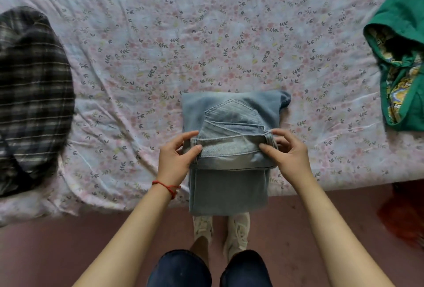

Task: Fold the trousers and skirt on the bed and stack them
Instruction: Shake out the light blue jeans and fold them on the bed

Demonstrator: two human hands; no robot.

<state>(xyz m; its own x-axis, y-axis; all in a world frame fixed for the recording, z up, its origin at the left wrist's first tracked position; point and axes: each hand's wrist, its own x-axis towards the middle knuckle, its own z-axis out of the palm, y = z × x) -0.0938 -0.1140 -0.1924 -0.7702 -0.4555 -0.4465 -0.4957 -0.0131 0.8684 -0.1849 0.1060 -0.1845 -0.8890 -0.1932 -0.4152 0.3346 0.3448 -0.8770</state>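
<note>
While each hand — left hand [176, 156], right hand [286, 153] — pinches the jeans' [229, 185] waistband, they hang lengthwise off the bed [206, 34].

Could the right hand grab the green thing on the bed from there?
Probably not right away. The right hand is pinching the jeans, and the green garment lies far off at the bed's right edge. Nothing blocks the sheet between, but it would need to let go and stretch.
</note>
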